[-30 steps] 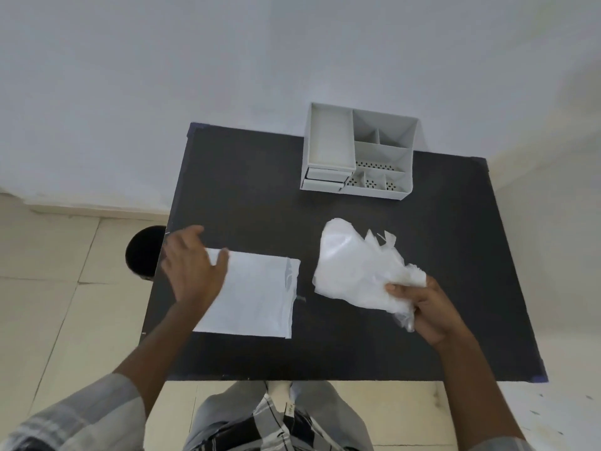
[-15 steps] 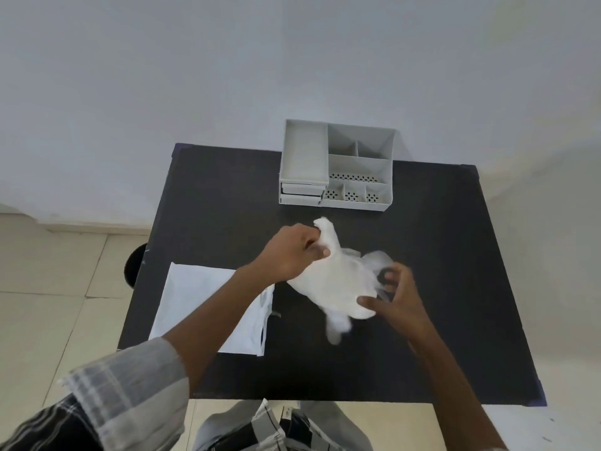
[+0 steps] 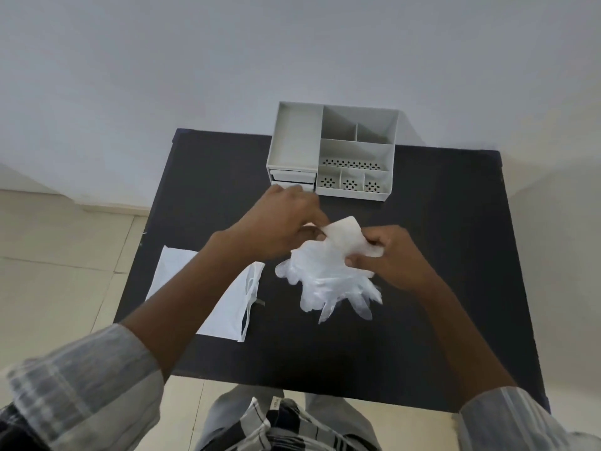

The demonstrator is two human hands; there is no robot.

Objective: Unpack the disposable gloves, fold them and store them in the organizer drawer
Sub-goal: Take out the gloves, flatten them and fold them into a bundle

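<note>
The thin, see-through white plastic gloves lay in a loose bunch in the middle of the black table, with their cuff end lifted up between your hands. Your left hand pinched one side of the cuff and your right hand pinched the other side, fingers closed on the plastic. The glove fingers fanned out toward you on the table. I think the slippery gloves could slide apart if you pulled too hard. The flat white paper packet lay just beside them on the left. The grey plastic organizer with small drawers sat at the far edge, and both drawers looked closed.
</note>
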